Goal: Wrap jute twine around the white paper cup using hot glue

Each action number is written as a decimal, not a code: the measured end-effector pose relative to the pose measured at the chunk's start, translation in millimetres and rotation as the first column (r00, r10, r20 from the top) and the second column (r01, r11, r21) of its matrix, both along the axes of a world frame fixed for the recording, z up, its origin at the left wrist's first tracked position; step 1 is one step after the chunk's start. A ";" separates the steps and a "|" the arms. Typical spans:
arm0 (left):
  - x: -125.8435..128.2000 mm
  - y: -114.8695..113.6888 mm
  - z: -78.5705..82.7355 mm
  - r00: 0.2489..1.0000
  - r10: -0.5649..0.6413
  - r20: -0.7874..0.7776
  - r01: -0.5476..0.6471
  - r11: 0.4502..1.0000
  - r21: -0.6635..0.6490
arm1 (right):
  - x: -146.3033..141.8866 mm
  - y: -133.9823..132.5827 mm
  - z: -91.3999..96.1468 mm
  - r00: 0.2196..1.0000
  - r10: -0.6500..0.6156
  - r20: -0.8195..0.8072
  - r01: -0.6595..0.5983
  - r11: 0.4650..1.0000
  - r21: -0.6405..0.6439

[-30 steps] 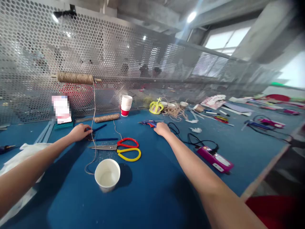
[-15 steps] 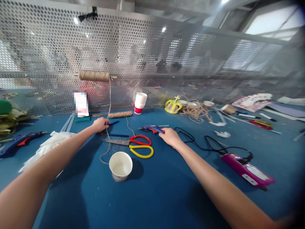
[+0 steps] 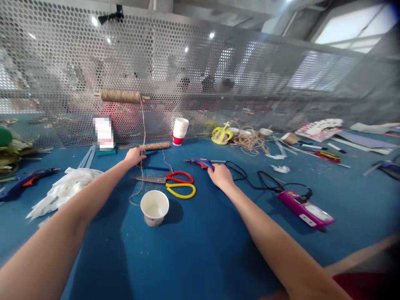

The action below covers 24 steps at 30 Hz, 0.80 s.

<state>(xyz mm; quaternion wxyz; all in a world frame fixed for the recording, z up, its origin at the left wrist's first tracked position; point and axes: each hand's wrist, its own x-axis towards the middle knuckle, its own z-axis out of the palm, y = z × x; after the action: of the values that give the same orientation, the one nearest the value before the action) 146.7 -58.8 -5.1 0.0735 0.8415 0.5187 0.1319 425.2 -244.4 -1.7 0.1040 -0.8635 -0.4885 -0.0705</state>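
My left hand (image 3: 135,156) reaches to the back of the table, fingers curled at the end of a dark blue stick (image 3: 151,153); the grip is partly hidden. Just behind it lies a roll of twine (image 3: 157,146), and a second dark blue stick (image 3: 158,168) lies in front. My right hand (image 3: 220,176) is closed around the handle of a blue glue gun (image 3: 200,161) with a red trigger, its nozzle pointing left. Between my arms lie scissors (image 3: 179,184) with red and yellow handles. An open paper cup (image 3: 155,208) stands nearer me.
A purple power strip (image 3: 306,209) with a black cable lies right. Along the back stand stacked cups (image 3: 180,131), a yellow crown (image 3: 221,134) and tangled twine (image 3: 250,143). Another glue gun (image 3: 28,182) and white strips (image 3: 62,189) lie left. A perforated metal screen (image 3: 175,83) rises behind.
The view has shifted slightly. My left hand has moved a little to the right, and the dark blue sticks have shifted with it. My right hand stays on the glue gun.
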 end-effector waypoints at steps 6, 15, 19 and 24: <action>-31.9 -44.8 29.1 0.985 0.072 0.158 -0.090 0.989 0.113 | -29.5 -15.3 13.9 0.931 0.365 0.002 -0.364 0.929 0.071; -62.6 -198.6 15.7 0.814 -0.395 0.425 0.492 0.858 -0.145 | -96.6 -21.8 0.9 0.749 0.645 -0.154 -0.650 0.760 0.019; -64.1 -217.0 4.0 0.834 -0.279 0.476 0.392 0.907 -0.156 | -68.8 -11.8 8.1 0.892 0.415 -0.178 -0.407 0.910 0.078; -68.4 -217.5 -3.3 0.813 -0.210 0.543 0.360 0.914 -0.186 | -18.4 6.5 11.2 0.964 0.011 -0.265 0.021 0.993 0.116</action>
<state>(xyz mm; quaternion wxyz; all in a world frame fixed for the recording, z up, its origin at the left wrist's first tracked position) 78.3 -276.3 -8.4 0.3460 0.8254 0.3600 0.2633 406.8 -237.9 9.5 0.2190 -0.8588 -0.4629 0.0165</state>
